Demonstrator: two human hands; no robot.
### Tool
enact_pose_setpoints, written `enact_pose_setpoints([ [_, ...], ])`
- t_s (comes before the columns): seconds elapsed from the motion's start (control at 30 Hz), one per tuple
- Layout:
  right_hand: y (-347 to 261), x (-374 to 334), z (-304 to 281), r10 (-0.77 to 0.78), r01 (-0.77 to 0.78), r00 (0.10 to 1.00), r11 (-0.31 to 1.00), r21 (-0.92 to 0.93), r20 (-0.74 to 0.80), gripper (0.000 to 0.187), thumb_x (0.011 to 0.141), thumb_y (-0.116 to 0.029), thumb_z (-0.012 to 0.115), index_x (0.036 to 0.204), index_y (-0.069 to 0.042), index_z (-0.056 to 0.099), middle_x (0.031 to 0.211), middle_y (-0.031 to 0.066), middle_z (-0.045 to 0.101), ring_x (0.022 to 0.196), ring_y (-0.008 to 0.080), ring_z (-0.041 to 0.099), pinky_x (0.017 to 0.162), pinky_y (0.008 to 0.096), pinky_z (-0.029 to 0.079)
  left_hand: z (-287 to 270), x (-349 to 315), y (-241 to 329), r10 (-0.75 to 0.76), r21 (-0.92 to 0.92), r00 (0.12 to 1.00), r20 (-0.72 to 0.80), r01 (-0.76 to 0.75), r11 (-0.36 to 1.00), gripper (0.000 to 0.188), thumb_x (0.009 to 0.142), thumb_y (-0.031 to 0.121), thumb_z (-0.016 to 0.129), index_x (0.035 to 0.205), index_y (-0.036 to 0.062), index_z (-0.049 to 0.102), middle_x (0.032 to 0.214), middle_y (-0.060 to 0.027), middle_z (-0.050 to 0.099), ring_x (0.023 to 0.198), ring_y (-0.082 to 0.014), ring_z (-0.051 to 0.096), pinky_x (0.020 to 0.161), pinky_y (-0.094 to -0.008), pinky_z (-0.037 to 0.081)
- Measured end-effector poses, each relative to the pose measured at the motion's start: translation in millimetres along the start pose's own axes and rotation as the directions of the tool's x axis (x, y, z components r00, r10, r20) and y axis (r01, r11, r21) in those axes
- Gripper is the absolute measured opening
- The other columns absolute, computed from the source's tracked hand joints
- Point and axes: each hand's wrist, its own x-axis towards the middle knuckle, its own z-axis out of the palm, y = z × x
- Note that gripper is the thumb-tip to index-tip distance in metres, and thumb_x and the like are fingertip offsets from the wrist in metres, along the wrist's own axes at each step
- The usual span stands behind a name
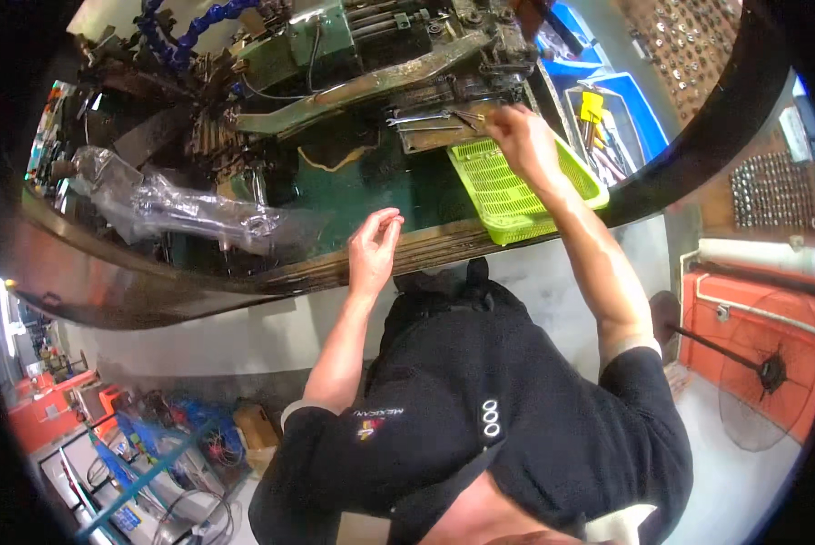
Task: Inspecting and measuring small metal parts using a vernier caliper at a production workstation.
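My right hand [523, 143] is above the far side of a lime-green plastic basket [491, 195], fingers curled into a pinch. Whatever lies between those fingertips is too small to make out. Just beyond its fingertips, wrenches [416, 117] rest on a flat ledge of the machine. My left hand [374, 252] hangs over the machine's near edge, left of the basket. Its thumb and fingers are drawn together at the tips, and I cannot see what they hold, if anything. The basket sits tilted on the near edge of the machine bed.
A green, oily machine [326, 54] with a long bar spans the back. Clear plastic sheeting [180, 204] covers part at left. Blue bins [630, 109] with tools stand at right, beside a board of small metal parts [689, 45]. A fan [770, 372] stands at far right.
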Motion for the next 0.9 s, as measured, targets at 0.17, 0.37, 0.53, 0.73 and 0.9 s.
enact_pose_setpoints([
  [0.17,0,26,27,-0.001,0.023,0.996,0.971,-0.236,0.092,0.018,0.079,-0.020,0.069,0.095,-0.011,0.070,0.095,0.0160,0.065,0.083,0.0332,0.066,0.074,0.0434,0.054,-7,3,-26,-0.025,-0.028,0.997,0.078,0.027,0.999,0.017,0.092,0.006,0.059,0.108,-0.0005,0.063,0.094,-0.0075,0.069,0.085,-0.0122,0.065,0.079,-0.0259,0.052],
  [0.37,8,38,37,-0.032,0.087,0.989,0.917,-0.390,0.146,0.012,0.078,-0.016,0.066,0.087,-0.010,0.069,0.091,0.0176,0.065,0.083,0.0345,0.065,0.072,0.0444,0.054,-12,1,-46,-0.034,-0.080,0.996,0.081,0.041,0.996,0.018,0.093,0.005,0.059,0.108,-0.0011,0.063,0.094,-0.0080,0.069,0.085,-0.0113,0.064,0.078,-0.0249,0.052],
  [0.53,18,47,43,0.013,0.111,0.975,0.834,-0.541,0.220,0.012,0.076,-0.015,0.065,0.087,-0.011,0.070,0.083,0.0178,0.066,0.082,0.0350,0.065,0.070,0.0445,0.053,-11,2,-49,-0.042,-0.069,0.996,0.077,0.048,0.996,0.017,0.093,0.005,0.058,0.108,-0.0013,0.062,0.094,-0.0073,0.069,0.084,-0.0102,0.063,0.077,-0.0245,0.052],
  [0.73,24,50,44,-0.020,0.147,0.968,0.853,-0.501,0.250,0.009,0.076,-0.012,0.062,0.082,-0.008,0.067,0.077,0.0178,0.066,0.078,0.0365,0.066,0.070,0.0458,0.053,-11,-1,-49,-0.060,-0.054,0.997,0.055,0.063,0.997,0.018,0.093,0.006,0.058,0.109,-0.0015,0.062,0.092,-0.0059,0.069,0.081,-0.0095,0.062,0.076,-0.0239,0.052],
  [0.9,18,58,43,0.048,0.127,0.953,0.831,-0.541,0.298,0.010,0.078,-0.014,0.061,0.083,-0.007,0.067,0.080,0.0200,0.067,0.081,0.0367,0.067,0.072,0.0467,0.053,-10,-2,-50,-0.061,-0.059,0.998,0.018,0.062,0.996,0.017,0.093,0.006,0.058,0.108,-0.0013,0.062,0.092,-0.0059,0.068,0.082,-0.0091,0.062,0.074,-0.0234,0.051],
])
